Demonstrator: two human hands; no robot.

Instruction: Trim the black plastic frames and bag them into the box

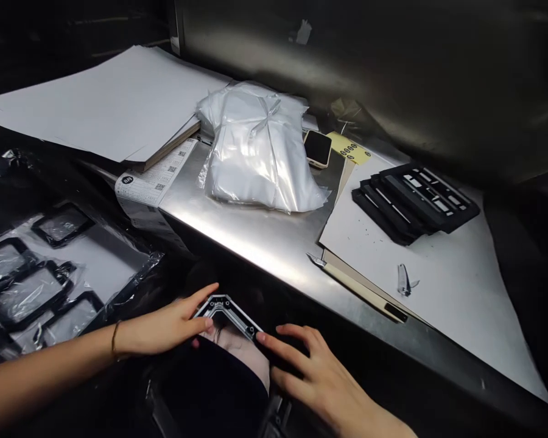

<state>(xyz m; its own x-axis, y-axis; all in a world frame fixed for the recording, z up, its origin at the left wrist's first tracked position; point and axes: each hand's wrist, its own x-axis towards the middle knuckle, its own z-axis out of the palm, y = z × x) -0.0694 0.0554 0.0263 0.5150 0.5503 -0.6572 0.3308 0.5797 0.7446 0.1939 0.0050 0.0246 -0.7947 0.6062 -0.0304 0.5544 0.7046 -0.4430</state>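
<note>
1. Head view: bracket at 6 o'clock, just below the table edge.
2. Left hand pinches the bracket's left end, thumb and fingers closed on it.
3. Right hand spread wide, index tip touching the bracket's right end.
4. On the table: bag at 12 o'clock, phone just beside it, trays at 2 o'clock.
5. Wrapped frames at 9 o'clock.

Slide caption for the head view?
Left hand grips, right hand touches a black frame by a steel table; plastic bag, phone, stacked trays beyond.
</note>
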